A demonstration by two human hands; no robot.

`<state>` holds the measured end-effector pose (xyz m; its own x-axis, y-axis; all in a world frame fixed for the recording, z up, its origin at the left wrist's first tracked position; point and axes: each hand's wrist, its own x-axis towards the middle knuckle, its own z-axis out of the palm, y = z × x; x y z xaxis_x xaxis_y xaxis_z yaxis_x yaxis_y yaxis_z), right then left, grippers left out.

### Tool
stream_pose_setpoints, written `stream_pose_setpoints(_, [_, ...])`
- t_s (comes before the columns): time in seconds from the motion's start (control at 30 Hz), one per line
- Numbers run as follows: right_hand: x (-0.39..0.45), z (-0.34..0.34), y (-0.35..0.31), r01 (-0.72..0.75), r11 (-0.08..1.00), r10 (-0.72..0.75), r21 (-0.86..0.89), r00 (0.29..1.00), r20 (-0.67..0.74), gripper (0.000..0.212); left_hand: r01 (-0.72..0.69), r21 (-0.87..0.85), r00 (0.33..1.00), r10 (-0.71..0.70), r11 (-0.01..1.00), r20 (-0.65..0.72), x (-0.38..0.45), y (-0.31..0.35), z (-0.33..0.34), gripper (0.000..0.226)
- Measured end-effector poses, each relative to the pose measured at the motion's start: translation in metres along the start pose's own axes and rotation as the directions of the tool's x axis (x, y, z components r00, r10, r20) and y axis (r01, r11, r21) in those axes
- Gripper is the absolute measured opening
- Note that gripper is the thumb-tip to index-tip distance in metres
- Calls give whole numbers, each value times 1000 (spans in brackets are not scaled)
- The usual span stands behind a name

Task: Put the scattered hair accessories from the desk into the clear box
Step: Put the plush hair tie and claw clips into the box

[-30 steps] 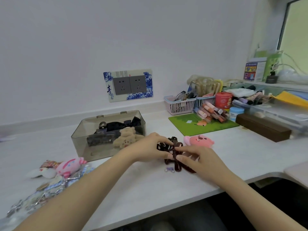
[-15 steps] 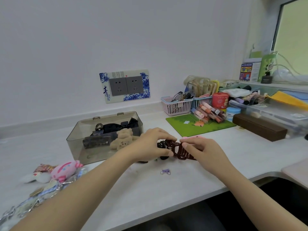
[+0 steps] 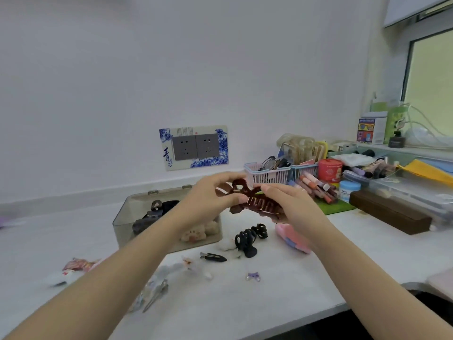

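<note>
Holding one brown claw clip aloft between left hand and right hand, both pinched shut on it, likely for boxing. Clear box sits just below-left; black claw clip lies on the table beneath.

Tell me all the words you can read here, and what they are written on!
"青": large blue character on the socket surround plate.
Smaller characters beneath it: too blurred.
Red tin: label unreadable.
Blue-lidded jar: print too small.
Colourful box on the sill: too blurred.
</note>
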<state>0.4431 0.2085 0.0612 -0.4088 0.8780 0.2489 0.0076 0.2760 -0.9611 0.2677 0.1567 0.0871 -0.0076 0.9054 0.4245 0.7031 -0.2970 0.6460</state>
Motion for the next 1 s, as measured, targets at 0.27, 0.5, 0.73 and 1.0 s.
stream_pose_setpoints(0.27, [47,77,-18,36,998,-40,45,996,84,20,89,135,984,-66,987,-166,-5,-25,-73,36])
stream_pose_setpoints(0.5, [101,144,-14,39,994,-18,-106,982,190,18,285,127,954,-268,950,-132,-4,-80,-120,31])
stream_pose_setpoints(0.73, [134,170,9,50,889,150,-454,908,392,16,390,293,908,-418,873,37,0,-124,-134,34])
stream_pose_setpoints(1.0, [138,178,13,136,779,281,-613,798,533,22,346,572,829,-528,743,184,5,-136,-131,38])
